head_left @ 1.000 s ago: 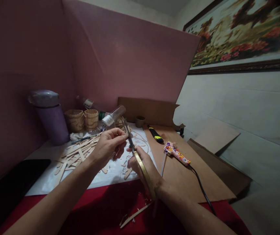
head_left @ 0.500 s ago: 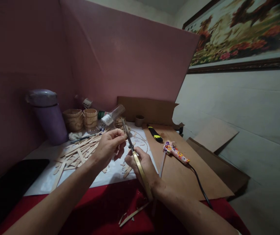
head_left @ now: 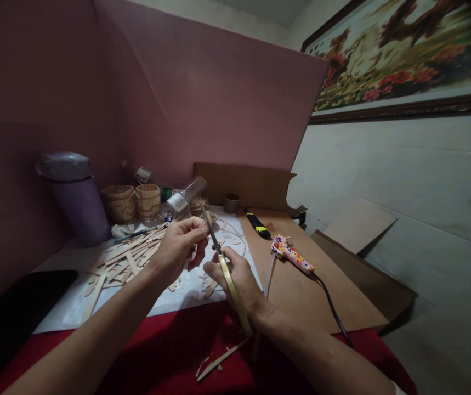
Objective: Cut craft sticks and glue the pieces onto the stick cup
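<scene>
My right hand (head_left: pixel 235 277) is closed round the gold handles of a pair of scissors (head_left: pixel 219 255), whose blades point up and away toward the back of the table. My left hand (head_left: pixel 180 247) pinches a small wooden stick piece against the blades; the piece itself is mostly hidden by the fingers. Both hands hover above a white sheet (head_left: pixel 74 307) strewn with flat wooden craft sticks (head_left: pixel 124 260). Stick offcuts (head_left: pixel 219 359) lie on the red cloth (head_left: pixel 169 351) near me.
A purple flask (head_left: pixel 77 197), two small stick-built cups (head_left: pixel 132 202), a clear bottle (head_left: pixel 183 196) and a cardboard roll (head_left: pixel 231 203) stand at the back. On the brown board (head_left: pixel 313 291) to the right lie a patterned glue gun (head_left: pixel 290 255) with a cord and a yellow-black cutter (head_left: pixel 259 224). A black phone (head_left: pixel 13 312) lies left.
Both hands and the scissors have drifted slightly left and down in view as the head turned; the grip on scissors and stick is the same.
</scene>
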The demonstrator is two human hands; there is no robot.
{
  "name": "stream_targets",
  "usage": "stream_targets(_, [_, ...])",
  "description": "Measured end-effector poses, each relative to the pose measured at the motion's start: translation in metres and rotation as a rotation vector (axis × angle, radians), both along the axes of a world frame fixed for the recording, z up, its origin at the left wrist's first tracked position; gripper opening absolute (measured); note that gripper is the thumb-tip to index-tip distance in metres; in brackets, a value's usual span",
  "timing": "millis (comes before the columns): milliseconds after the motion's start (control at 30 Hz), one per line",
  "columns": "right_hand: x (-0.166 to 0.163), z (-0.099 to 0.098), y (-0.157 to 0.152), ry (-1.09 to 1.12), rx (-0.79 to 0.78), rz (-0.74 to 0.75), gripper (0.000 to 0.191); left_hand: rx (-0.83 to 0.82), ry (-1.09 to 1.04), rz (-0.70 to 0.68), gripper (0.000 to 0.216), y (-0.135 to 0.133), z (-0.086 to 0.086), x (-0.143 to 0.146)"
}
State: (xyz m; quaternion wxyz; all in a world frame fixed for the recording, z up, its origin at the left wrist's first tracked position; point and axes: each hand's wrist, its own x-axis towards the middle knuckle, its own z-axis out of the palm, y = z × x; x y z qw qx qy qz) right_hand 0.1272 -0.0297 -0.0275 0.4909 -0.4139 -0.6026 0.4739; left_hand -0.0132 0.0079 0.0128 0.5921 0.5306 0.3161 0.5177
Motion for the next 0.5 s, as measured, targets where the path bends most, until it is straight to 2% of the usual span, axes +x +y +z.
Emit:
stream_targets(200, [-0.001, 0.002, -0.001, 0.043, -0.063, 0.031, 0.045, -0.005, 0.009, 0.013, 0.028, -0.001, 0.002, 0.000])
stream_targets(500, [0.001, -0.009, 0.015, -0.011, 0.063, -0.142, 0.043, -0.017, 0.117, 0.068, 0.020, 0.000, 0.000, -0.001])
